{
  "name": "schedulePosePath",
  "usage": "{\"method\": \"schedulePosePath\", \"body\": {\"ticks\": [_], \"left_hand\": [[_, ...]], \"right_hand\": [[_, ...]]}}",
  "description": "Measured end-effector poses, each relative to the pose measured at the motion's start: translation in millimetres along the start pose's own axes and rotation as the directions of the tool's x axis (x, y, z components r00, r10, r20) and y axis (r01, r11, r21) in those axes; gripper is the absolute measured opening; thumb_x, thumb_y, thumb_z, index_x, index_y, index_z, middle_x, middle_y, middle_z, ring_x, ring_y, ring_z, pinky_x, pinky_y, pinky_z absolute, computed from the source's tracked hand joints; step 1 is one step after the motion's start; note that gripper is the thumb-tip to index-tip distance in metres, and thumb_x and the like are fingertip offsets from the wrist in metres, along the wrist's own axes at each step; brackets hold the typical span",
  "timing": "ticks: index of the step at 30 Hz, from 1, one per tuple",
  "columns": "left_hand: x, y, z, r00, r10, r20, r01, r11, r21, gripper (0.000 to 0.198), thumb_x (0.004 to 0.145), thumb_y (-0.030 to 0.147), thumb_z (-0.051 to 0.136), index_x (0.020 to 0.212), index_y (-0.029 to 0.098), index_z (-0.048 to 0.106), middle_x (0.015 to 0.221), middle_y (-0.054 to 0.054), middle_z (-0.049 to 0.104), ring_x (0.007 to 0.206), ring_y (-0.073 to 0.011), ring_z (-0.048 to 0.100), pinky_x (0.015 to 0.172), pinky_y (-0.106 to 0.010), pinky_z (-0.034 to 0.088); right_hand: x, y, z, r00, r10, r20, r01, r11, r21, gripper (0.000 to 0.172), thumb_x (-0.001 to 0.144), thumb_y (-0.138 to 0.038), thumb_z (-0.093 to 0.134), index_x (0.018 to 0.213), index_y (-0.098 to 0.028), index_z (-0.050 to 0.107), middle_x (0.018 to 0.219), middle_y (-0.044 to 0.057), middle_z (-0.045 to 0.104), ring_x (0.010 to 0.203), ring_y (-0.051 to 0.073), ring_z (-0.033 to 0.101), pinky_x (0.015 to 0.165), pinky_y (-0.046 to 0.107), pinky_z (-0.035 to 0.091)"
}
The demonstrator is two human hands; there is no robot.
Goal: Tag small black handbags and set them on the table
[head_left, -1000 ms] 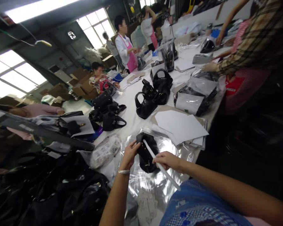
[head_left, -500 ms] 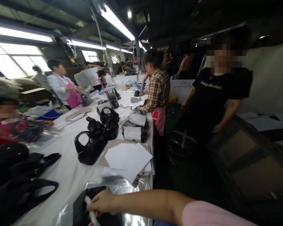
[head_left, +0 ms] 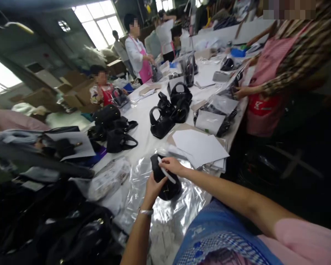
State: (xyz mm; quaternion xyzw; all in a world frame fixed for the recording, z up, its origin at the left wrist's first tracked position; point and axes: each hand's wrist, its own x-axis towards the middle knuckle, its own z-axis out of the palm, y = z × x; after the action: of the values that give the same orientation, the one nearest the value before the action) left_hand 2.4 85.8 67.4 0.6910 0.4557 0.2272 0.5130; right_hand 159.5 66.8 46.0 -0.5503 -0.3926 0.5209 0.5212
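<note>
A small black handbag [head_left: 169, 187] rests on crinkled clear plastic sheeting [head_left: 179, 209] on the white table. My left hand [head_left: 153, 188] is wrapped round the bag's near side, a bracelet on its wrist. At the bag's top, my right hand [head_left: 172, 165] pinches a thin white stick [head_left: 167, 175] that lies across the bag.
A stack of white paper sheets [head_left: 200, 147] lies just beyond the bag. Several more black handbags [head_left: 161, 125] stand along the table [head_left: 143, 114]. A pile of dark bags [head_left: 71, 228] fills the near left. A person in a plaid shirt [head_left: 267, 88] works at the right; others stand farther back.
The head view swung up to the right toward the workers and has dropped back onto the bag. My right hand now holds the stick near the bag's top instead of low at its side.
</note>
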Motion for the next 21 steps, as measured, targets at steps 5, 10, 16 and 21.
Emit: {"method": "schedulePosePath", "body": {"ticks": [5, 10, 16, 21], "left_hand": [[6.9, -13.6, 3.3, 1.000, 0.012, -0.004, -0.012, 0.996, 0.094, 0.044, 0.067, 0.040, 0.075, 0.101, 0.013, 0.067, 0.095, -0.011, 0.072, 0.090, -0.0277, 0.066, 0.081, -0.039, 0.052], [10.7, -13.4, 5.3, 0.998, -0.060, -0.029, 0.060, 0.998, 0.015, 0.044, 0.069, 0.043, 0.073, 0.099, 0.011, 0.070, 0.091, -0.011, 0.074, 0.088, -0.0273, 0.068, 0.078, -0.037, 0.053], [8.3, -1.4, 10.4, 0.995, -0.087, -0.045, 0.084, 0.994, -0.064, 0.044, 0.070, 0.042, 0.073, 0.101, 0.011, 0.070, 0.095, -0.011, 0.074, 0.092, -0.0274, 0.068, 0.082, -0.037, 0.054], [5.0, -0.5, -0.3, 0.997, -0.007, 0.083, 0.009, 1.000, -0.028, 0.042, 0.078, 0.037, 0.066, 0.113, 0.014, 0.063, 0.108, -0.011, 0.070, 0.100, -0.0254, 0.065, 0.091, -0.039, 0.051]], "right_hand": [[1.2, 1.4, -1.1, 0.999, -0.032, 0.024, 0.032, 0.999, 0.015, 0.030, 0.080, -0.041, 0.061, 0.091, -0.014, 0.065, 0.071, 0.000, 0.061, 0.059, 0.009, 0.050, 0.056, 0.021, 0.041], [-8.5, -2.8, -9.3, 0.997, -0.056, 0.044, 0.056, 0.998, -0.011, 0.031, 0.082, -0.035, 0.059, 0.102, -0.013, 0.067, 0.083, 0.003, 0.068, 0.067, 0.012, 0.057, 0.065, 0.024, 0.045], [-22.3, 5.3, -28.1, 0.972, -0.069, 0.225, 0.149, 0.921, -0.359, 0.033, 0.075, -0.017, 0.063, 0.108, -0.019, 0.070, 0.085, 0.002, 0.072, 0.073, 0.015, 0.063, 0.067, 0.024, 0.044], [-16.3, 15.3, -28.3, 0.978, -0.093, 0.187, 0.163, 0.897, -0.410, 0.019, 0.074, -0.015, 0.063, 0.088, -0.017, 0.074, 0.079, 0.001, 0.072, 0.075, 0.017, 0.064, 0.069, 0.025, 0.044]]}}
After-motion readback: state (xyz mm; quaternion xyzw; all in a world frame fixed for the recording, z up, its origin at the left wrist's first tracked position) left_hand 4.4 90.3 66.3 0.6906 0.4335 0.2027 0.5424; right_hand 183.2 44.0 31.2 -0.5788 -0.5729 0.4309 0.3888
